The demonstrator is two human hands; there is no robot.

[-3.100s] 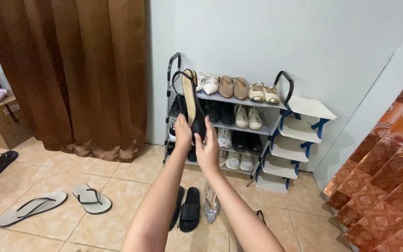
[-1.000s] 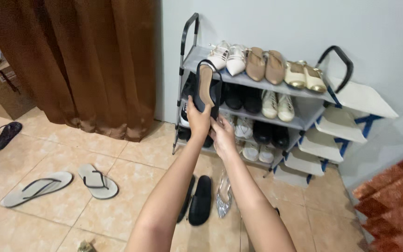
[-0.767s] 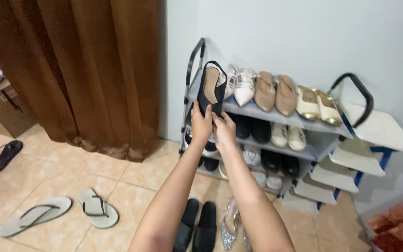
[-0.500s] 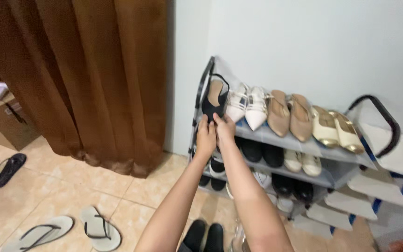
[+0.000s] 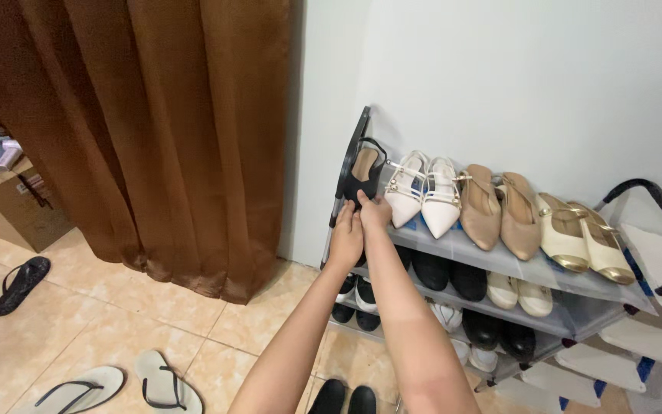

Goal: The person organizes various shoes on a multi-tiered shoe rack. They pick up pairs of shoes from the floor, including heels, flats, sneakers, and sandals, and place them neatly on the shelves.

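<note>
Head view: the left hand (image 5: 345,236) and right hand (image 5: 375,214), side by side, both clasp the toe of a black slingback shoe (image 5: 363,173) resting at the left end of the shoe rack's (image 5: 499,262) top shelf, just beside white pointed flats (image 5: 425,198). The hands cover the toe; lower shelves are shadowed, and black slides (image 5: 345,399) are cut off by the frame's bottom edge.

Two bare forearms are seen, with no sleeves reaching into view. No rings, bracelets, watch or gloves are worn on the left hand (image 5: 345,239) or the right hand (image 5: 375,215). The fingernails are kept short, and whether they are painted cannot be told.
</note>
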